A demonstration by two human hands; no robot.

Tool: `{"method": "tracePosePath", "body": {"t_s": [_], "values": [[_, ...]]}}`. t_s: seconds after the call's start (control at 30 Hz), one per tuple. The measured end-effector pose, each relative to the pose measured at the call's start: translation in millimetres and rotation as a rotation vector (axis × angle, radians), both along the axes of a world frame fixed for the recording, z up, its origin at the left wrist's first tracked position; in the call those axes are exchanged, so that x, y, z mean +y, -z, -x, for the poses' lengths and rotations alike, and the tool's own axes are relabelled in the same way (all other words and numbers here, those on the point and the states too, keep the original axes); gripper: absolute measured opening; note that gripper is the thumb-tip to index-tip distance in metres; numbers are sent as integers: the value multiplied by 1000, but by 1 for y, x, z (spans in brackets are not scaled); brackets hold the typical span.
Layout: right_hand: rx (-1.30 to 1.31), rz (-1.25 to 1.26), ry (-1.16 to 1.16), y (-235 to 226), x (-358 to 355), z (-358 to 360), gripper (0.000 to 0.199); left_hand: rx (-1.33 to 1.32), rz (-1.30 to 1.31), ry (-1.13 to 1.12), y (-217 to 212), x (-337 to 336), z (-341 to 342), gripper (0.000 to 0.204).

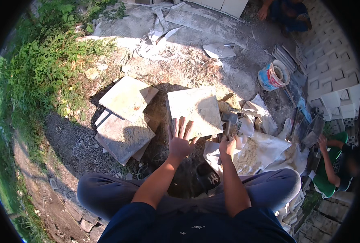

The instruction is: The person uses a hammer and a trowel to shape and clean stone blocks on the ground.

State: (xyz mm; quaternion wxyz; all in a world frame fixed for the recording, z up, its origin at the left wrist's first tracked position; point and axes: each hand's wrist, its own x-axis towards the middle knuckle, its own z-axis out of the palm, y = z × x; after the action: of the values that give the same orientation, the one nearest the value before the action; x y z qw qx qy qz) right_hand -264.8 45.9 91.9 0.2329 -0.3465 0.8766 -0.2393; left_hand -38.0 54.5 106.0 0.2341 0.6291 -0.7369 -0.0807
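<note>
In front of me lies a square, pale stone tile, partly in sun and partly in my shadow. My left hand rests on its near left part, fingers spread and holding nothing. My right hand is closed round the handle of a hammer, whose head is beside the tile's right edge. To the left, several similar tiles are piled crookedly, with one tile behind and another tile nearer me. What supports the tile under my left hand is mostly hidden.
A white sheet with sandy material lies by my right knee. Farther right stand a paint bucket and stacked pale blocks. One person in green sits at right; another person is at the far right. Green plants grow at left.
</note>
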Motion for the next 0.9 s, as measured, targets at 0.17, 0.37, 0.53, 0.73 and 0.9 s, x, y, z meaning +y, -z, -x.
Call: {"method": "tracePosePath", "body": {"t_s": [0.17, 0.37, 0.53, 0.73, 0.9], "values": [[132, 5, -255, -21, -3, 3, 32, 7, 0, -16, 2, -4, 2, 75], [55, -277, -818, -50, -70, 79, 33, 28, 94, -69, 4, -4, 2, 67], [144, -404, -982, -118, -115, 125, 31, 47, 196, -69, 15, -5, 10, 63], [111, -350, -953, -117, -57, 143, 32, -13, -14, -137, 5, 14, 12, 59], [87, -264, -966, -19, -17, 134, 35, -41, 76, -106, 4, 20, 38, 59]]}}
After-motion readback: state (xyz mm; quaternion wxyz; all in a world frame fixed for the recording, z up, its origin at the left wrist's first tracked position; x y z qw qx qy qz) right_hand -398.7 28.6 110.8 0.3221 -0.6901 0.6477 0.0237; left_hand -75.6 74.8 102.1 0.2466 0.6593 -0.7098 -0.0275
